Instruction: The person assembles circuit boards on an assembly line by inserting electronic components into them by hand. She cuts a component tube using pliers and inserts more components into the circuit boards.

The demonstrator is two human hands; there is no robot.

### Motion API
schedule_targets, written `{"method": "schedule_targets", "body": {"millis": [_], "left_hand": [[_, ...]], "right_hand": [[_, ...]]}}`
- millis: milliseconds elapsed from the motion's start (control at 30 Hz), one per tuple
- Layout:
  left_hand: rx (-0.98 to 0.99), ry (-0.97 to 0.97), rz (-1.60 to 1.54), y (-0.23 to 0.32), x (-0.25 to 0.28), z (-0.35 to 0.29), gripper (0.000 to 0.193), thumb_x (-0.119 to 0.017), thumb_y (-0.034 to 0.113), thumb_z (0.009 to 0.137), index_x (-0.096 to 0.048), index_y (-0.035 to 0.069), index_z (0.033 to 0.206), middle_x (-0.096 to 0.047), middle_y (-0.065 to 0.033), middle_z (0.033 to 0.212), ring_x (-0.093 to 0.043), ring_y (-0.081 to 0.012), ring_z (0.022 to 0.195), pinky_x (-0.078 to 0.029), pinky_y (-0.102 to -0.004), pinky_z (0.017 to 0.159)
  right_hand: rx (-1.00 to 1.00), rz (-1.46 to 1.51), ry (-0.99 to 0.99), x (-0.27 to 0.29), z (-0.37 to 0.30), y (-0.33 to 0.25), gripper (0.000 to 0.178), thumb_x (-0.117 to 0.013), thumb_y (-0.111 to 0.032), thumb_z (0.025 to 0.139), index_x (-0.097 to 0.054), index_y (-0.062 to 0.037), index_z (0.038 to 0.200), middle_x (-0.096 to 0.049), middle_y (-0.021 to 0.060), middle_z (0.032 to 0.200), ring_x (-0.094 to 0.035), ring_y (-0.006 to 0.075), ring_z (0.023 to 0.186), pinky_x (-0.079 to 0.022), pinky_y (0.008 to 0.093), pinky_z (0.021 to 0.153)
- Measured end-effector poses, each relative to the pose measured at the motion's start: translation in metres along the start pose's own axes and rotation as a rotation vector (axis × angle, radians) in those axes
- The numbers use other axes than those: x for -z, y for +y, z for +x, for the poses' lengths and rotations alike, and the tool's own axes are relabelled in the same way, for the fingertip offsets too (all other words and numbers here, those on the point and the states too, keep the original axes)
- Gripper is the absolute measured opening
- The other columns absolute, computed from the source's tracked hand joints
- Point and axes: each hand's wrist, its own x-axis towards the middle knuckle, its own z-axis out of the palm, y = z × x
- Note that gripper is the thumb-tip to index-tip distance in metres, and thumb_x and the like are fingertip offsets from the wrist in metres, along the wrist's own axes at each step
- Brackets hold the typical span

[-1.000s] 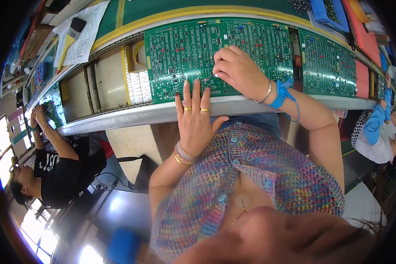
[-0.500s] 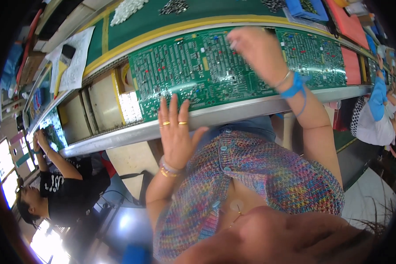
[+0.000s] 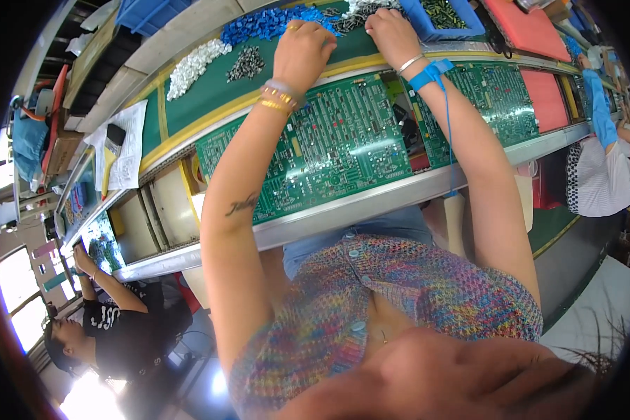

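Both my arms stretch over a row of green circuit boards (image 3: 343,150) full of small parts. My left hand (image 3: 303,52) has its fingers curled down at the pile of blue components (image 3: 255,26) on the far green mat. Its fingertips are mostly hidden behind the hand. My right hand (image 3: 393,38), with a blue wrist strap and cord, is bent down beside the far pile of white components (image 3: 371,8) and some dark ones. Its fingers look drawn together; whatever they hold is too small to tell.
White parts (image 3: 196,68) and dark parts (image 3: 246,64) lie in piles at the far left. A blue bin (image 3: 446,21) stands beyond my right hand. A metal rail (image 3: 329,204) runs along the near edge. A brush (image 3: 110,157) lies on paper. A co-worker (image 3: 112,322) works at left.
My left hand has left the board's near edge and reached out to the blue parts. My right hand has moved from above the board to the far piles. The view has shifted toward the far side.
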Motion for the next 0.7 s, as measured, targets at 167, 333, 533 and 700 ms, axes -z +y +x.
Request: {"method": "schedule_targets", "body": {"millis": [167,333,533,700], "left_hand": [[-0.007,-0.017,0.14,-0.013,-0.043,0.039,0.008,-0.066,0.017,0.074,-0.068,0.011,0.079,-0.063,-0.0049,0.087,-0.054,-0.0261,0.091,-0.047,-0.0372,0.079],[-0.023,-0.125,0.268,-0.016,-0.049,0.053,0.011,-0.06,0.014,0.072,-0.066,0.005,0.074,-0.06,-0.0123,0.081,-0.058,-0.029,0.08,-0.048,-0.0382,0.072],[-0.017,-0.226,0.386,-0.015,-0.056,0.058,0.012,-0.058,0.014,0.073,-0.065,0.004,0.07,-0.062,-0.0145,0.078,-0.061,-0.0286,0.08,-0.05,-0.0368,0.07],[-0.025,-0.222,0.379,-0.013,-0.051,0.05,0.012,-0.058,0.013,0.075,-0.065,0.004,0.075,-0.064,-0.017,0.079,-0.063,-0.0293,0.078,-0.051,-0.0376,0.065]], "right_hand": [[-0.323,0.306,-0.151,0.032,0.001,-0.021,0.007,-0.056,-0.013,0.085,-0.057,-0.0065,0.084,-0.06,0.0111,0.081,-0.058,0.0295,0.076,-0.046,0.0392,0.065],[-0.235,0.662,-0.215,0.111,-0.034,-0.044,0.009,-0.058,-0.012,0.081,-0.061,-0.0069,0.089,-0.062,0.0105,0.082,-0.06,0.0298,0.079,-0.047,0.0371,0.068],[-0.314,0.731,-0.49,0.154,-0.108,-0.069,0.008,-0.06,-0.009,0.079,-0.061,-0.0066,0.086,-0.061,0.0077,0.08,-0.058,0.0275,0.076,-0.047,0.0346,0.069],[-0.289,0.732,-0.508,0.155,-0.128,-0.077,0.006,-0.061,-0.008,0.076,-0.062,-0.0064,0.082,-0.059,0.005,0.081,-0.056,0.0246,0.081,-0.047,0.0336,0.071]]}}
